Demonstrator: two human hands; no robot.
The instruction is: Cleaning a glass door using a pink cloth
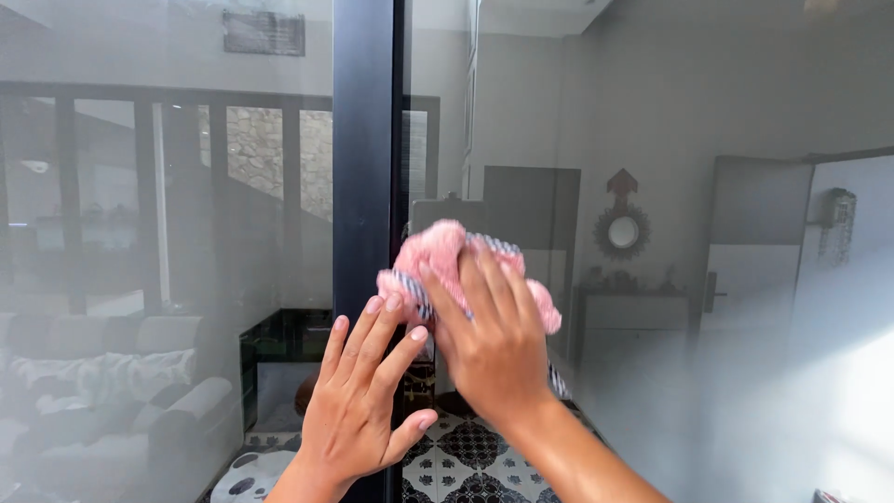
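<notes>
The right hand (pixel 492 337) holds a fluffy pink cloth (pixel 456 265) with striped edges and presses it flat on the glass pane (pixel 708 121), just right of the dark frame bar (pixel 365 140). Its fingers spread over the cloth. The left hand (pixel 358 401) holds nothing. It is open wide, with its fingers straight, lying flat on the frame bar, just below the cloth. Its fingertips (pixel 391 303) touch the cloth's lower edge. The two hands sit side by side and touch. Behind the glass, low beside the frame bar, is a patterned tile floor (pixel 466 456).
</notes>
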